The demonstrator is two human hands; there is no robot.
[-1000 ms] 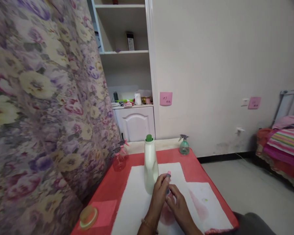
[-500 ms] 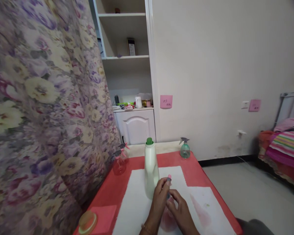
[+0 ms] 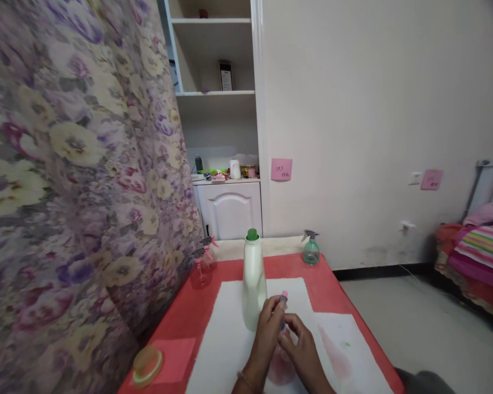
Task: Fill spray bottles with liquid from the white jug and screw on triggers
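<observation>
A pink see-through spray bottle (image 3: pixel 281 368) with a grey and pink spray head (image 3: pixel 283 300) stands on the white paper, partly hidden by my hands. My left hand (image 3: pixel 268 324) is closed round the spray head, whose pink nozzle pokes out above the fingers. Lower down, my right hand (image 3: pixel 299 343) pinches the bottle at its neck with thumb and fingers. Just left of my hands stands a tall pale green jug (image 3: pixel 252 284) with an uncapped neck and a green spout inside it.
White paper (image 3: pixel 217 339) covers part of the red table (image 3: pixel 172 314). Two pink spray bottles (image 3: pixel 201 273) stand at the back left, a green spray bottle (image 3: pixel 311 253) at the back right. A round yellowish lid (image 3: pixel 148 364) lies front left. A floral curtain (image 3: pixel 86 191) hangs beside the table.
The view has turned slightly to the left. Both hands keep hold of the spray bottle, with only slight movement at the spray head and neck.
</observation>
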